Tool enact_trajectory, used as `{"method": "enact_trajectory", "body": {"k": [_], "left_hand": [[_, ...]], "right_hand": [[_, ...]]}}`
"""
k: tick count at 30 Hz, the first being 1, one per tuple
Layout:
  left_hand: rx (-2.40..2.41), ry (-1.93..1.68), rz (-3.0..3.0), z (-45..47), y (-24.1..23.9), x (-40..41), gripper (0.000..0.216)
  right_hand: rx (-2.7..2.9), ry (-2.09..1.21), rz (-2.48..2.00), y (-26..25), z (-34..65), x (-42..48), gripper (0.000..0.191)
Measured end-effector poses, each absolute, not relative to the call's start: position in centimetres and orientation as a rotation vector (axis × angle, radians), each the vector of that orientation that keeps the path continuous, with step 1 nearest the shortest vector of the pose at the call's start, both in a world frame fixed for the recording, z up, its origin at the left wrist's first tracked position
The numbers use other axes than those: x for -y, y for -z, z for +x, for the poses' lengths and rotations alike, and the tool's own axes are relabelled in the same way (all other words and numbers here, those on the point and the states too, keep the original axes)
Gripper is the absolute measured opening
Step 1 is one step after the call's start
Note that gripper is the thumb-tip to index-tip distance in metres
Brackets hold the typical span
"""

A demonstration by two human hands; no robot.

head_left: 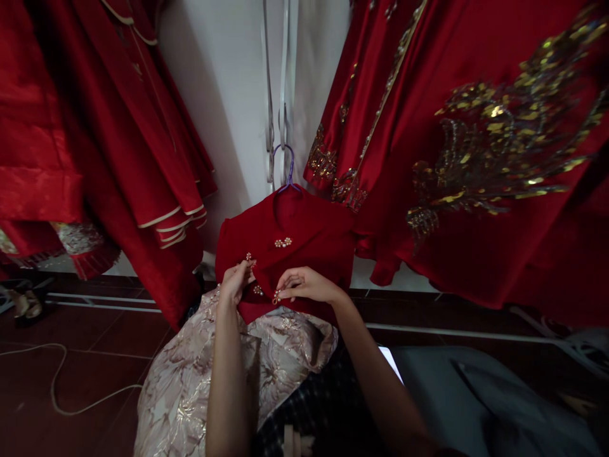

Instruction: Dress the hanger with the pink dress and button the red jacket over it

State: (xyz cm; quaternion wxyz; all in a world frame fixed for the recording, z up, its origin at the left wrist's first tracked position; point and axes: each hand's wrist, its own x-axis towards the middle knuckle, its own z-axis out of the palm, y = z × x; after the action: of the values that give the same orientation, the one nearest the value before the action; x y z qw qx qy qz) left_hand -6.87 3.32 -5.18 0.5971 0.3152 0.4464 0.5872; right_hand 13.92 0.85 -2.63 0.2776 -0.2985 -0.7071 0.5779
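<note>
A small dark red top (304, 238) hangs on a purple hanger (287, 170) from a white rail at the middle. It has gold knot buttons (283, 242) down the front. My left hand (236, 281) pinches the top's left front edge by a button. My right hand (304, 285) pinches the other edge, fingertips closed on a small gold button at the lower front. Below the top spreads a pale pink skirt (190, 381) with a gold floral pattern.
Red garments hang at the left (118, 139). A red robe with gold embroidery (476, 146) fills the right. A white cable (57, 381) lies on the dark red floor. A pair of shoes (26, 304) sits far left. Grey fabric (476, 393) lies lower right.
</note>
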Motion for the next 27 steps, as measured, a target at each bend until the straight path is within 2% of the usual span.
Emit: {"method": "enact_trajectory", "body": {"k": [4, 6, 11, 15, 20, 27], "left_hand": [[-0.992, -1.182, 0.765, -7.4, 4.9, -3.3, 0.061], [-1.086, -1.136, 0.791, -7.5, 4.8, -3.3, 0.072], [-1.72, -1.396, 1.325, -6.3, 3.6, -2.6, 0.047], [-1.512, -1.51, 2.101, -4.2, 1.2, -2.4, 0.03], [-1.349, -1.273, 2.68, -2.3, -1.3, -3.9, 0.022], [-1.284, -0.943, 2.967, -2.1, -3.0, -5.3, 0.017]], "right_hand": [[1.933, -1.612, -0.79, 2.5, 14.4, -0.8, 0.032], [1.99, -1.646, -0.801, 2.2, 14.9, -0.7, 0.033], [2.098, -1.754, -0.783, 1.2, 16.4, -0.2, 0.038], [2.111, -1.753, -0.783, 0.9, 17.2, -0.1, 0.036], [2.105, -1.752, -0.779, 0.9, 17.7, -0.1, 0.034], [2.101, -1.765, -0.771, 0.8, 17.9, -0.1, 0.033]]}}
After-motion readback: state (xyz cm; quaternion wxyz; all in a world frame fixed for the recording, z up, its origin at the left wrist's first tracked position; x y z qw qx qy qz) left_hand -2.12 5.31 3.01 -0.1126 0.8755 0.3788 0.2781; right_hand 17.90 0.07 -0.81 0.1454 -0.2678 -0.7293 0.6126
